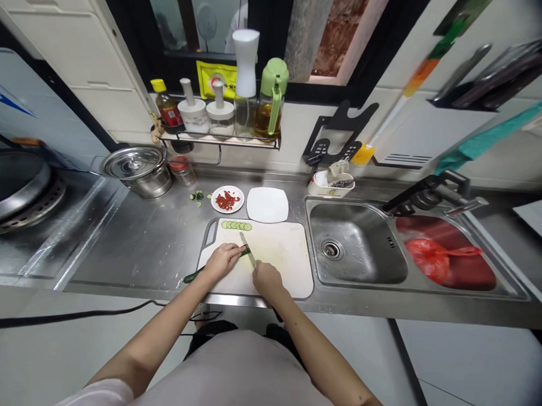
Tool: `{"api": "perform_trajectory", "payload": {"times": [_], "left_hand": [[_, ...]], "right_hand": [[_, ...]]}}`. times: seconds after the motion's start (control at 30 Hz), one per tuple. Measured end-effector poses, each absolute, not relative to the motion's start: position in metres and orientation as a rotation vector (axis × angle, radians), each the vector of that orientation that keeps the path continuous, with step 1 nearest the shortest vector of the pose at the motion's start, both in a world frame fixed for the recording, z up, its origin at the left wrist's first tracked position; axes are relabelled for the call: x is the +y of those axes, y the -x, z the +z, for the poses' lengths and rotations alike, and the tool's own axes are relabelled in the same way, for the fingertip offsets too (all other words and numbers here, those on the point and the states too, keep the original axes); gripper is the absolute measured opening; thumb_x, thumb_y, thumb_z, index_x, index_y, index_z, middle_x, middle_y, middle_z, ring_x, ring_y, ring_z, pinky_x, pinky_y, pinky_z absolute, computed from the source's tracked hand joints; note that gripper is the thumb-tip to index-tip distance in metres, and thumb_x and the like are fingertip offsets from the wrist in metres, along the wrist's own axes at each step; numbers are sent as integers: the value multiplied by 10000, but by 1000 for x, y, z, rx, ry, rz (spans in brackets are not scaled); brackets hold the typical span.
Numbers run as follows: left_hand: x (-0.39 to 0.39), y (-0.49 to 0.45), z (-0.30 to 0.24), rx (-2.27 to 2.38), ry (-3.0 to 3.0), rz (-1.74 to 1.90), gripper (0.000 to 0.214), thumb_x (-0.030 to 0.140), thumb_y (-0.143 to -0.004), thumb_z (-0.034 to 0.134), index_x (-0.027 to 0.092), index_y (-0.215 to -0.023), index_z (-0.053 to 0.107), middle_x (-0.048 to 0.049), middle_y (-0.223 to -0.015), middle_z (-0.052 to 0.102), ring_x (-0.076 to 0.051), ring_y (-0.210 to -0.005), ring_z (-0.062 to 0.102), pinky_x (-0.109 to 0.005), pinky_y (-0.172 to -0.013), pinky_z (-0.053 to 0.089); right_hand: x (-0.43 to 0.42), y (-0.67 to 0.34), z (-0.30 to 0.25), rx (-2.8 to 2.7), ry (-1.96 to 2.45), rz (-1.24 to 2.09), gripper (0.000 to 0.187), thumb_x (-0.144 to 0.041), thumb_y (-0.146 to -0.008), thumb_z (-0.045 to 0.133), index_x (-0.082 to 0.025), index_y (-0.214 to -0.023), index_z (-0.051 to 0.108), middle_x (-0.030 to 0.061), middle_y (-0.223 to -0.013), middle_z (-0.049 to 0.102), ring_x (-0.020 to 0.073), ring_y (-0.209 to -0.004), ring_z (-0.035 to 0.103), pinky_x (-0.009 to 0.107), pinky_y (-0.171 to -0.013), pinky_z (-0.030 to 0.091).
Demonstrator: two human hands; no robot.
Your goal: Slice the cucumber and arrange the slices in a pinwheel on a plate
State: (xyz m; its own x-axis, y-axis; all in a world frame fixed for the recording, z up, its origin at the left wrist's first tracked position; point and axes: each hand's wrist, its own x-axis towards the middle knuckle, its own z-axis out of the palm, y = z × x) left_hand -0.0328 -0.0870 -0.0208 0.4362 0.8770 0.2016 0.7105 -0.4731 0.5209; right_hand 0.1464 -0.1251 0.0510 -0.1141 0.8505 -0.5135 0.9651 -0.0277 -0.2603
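A white cutting board lies on the steel counter in front of me. My left hand is closed over a long green cucumber and presses it onto the board. In my right hand, closed on its handle, is a knife whose blade rests across the cucumber's right end. A row of cut cucumber slices lines the board's far edge.
Behind the board sit a small plate of chopped red chili and a white square plate. A steel pot stands at left, a double sink at right with a red bag. A condiment rack hangs on the wall.
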Motion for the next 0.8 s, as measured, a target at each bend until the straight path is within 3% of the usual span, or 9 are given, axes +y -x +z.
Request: {"api": "perform_trajectory", "payload": {"times": [0.8], "left_hand": [[-87, 34, -26, 1344, -2342, 664, 301, 257, -936, 503, 267, -1176, 685, -49, -1039, 693, -166, -946, 609, -287, -837, 493]], "right_hand": [[-122, -140, 41, 2034, -1923, -813, 311, -99, -915, 345, -124, -1112, 584, 154, -1035, 681, 236, -993, 659, 301, -781, 474]]}}
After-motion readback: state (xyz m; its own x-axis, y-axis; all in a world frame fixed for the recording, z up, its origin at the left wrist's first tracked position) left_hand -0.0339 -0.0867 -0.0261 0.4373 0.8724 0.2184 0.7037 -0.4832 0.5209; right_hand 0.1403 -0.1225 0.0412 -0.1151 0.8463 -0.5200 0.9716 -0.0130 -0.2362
